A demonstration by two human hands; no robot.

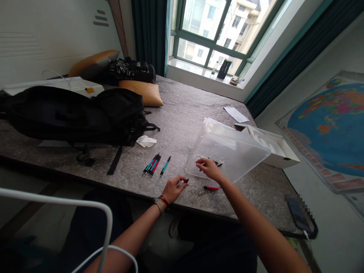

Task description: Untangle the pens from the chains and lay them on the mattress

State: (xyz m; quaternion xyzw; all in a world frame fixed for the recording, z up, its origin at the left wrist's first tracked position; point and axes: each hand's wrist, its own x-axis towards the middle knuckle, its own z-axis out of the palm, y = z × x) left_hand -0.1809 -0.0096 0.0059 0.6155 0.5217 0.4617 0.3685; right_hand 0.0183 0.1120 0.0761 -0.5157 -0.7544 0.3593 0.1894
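My left hand (174, 188) is closed at the front edge of the mattress, pinching a small dark pen part (186, 181) that sticks out past the fingertips. My right hand (208, 168) hovers at the near side of a clear plastic bin (241, 146), fingers curled in; whether anything small sits between them I cannot make out. Small black pen parts (218, 163) lie in the bin beside that hand. A red pen barrel (211, 187) rests just in front of the bin, under the right wrist. Left of my hands lie a bunch of blue and red pens (151, 165) and one separate blue pen (165, 166).
A black backpack (74, 113) takes up the left side, near a crumpled tissue (146, 141) and an orange cushion (142, 92). Behind the bin stands an open white box (280, 151). A phone (298, 214) lies at the right corner; a white metal rail (57, 195) crosses the lower left.
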